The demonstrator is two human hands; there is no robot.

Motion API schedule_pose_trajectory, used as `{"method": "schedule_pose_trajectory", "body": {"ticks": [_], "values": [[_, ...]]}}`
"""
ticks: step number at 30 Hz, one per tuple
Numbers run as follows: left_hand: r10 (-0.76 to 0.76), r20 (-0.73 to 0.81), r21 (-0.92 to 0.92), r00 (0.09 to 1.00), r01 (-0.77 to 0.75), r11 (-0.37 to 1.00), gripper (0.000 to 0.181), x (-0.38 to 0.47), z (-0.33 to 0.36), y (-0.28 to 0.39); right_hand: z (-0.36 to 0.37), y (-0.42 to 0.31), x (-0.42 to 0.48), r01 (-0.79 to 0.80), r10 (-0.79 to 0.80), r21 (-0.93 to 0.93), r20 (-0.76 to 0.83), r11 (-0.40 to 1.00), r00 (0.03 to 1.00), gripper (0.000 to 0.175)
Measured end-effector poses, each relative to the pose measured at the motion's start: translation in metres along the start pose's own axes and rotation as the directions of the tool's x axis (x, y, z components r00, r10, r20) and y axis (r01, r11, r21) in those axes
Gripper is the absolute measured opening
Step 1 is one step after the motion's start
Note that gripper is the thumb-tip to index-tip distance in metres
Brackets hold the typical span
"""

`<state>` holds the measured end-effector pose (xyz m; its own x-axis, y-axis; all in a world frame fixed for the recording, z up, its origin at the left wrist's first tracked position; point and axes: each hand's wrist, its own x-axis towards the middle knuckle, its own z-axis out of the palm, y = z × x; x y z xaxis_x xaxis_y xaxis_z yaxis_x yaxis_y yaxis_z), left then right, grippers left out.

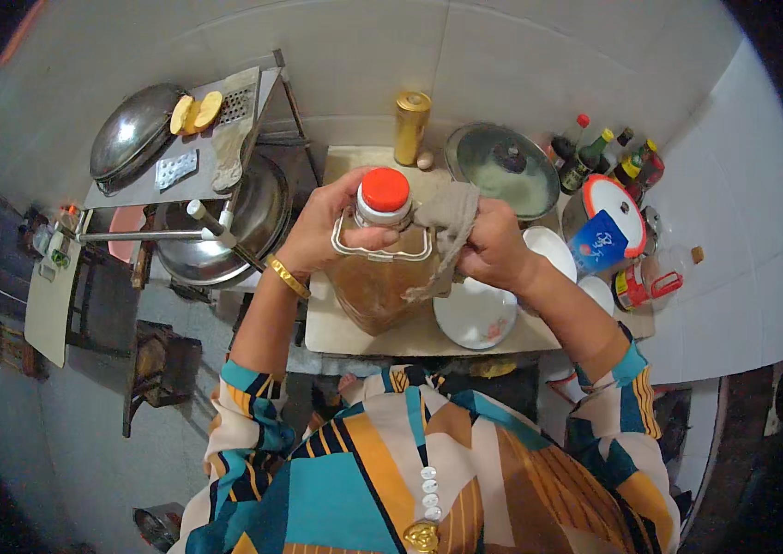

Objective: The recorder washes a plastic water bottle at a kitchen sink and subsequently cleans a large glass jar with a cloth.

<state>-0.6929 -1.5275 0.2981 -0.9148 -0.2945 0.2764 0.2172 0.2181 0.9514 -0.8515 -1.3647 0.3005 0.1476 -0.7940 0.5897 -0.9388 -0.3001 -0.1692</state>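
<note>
A large clear plastic jug [381,291] of brownish contents stands on the cream table [336,339], with a red screw cap [385,190] on its neck and a white carrying handle [383,257]. My left hand [332,225] is wrapped around the jug's neck and shoulder, its thumb lying across the front below the cap. Bunched in my right hand [495,246] is a grey cloth [448,215], which hangs down beside the jug and touches it near the neck. Whether the right hand also bears on the jug is hidden.
Behind stand a gold can [411,128], an egg [425,161] and a glass-lidded pan [502,170]. On the right are a white plate [476,315], bowls [549,251], a red-rimmed pot [627,208] and sauce bottles [587,163]. A metal rack [149,235] with a wok [135,138] stands left.
</note>
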Motion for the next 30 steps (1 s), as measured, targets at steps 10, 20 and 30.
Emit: {"method": "schedule_pose_trajectory", "body": {"ticks": [10, 20, 30], "values": [[0.008, 0.02, 0.026, 1.0, -0.009, 1.0, 0.064, 0.0, -0.001, 0.001, -0.013, 0.019, 0.013, 0.151, -0.156, 0.083, 0.053, 0.985, 0.986, 0.03], [0.037, -0.038, 0.102, 0.999, -0.033, 0.994, 0.063, 0.0, 0.002, 0.0, -0.005, 0.012, 0.007, 0.177, -0.178, 0.02, 0.151, 0.984, 0.972, 0.012], [0.06, -0.134, 0.144, 0.989, -0.04, 0.989, 0.066, -0.003, 0.007, -0.013, -0.015, 0.022, 0.015, 0.12, -0.119, 0.007, 0.133, 0.993, 0.984, 0.012]]}}
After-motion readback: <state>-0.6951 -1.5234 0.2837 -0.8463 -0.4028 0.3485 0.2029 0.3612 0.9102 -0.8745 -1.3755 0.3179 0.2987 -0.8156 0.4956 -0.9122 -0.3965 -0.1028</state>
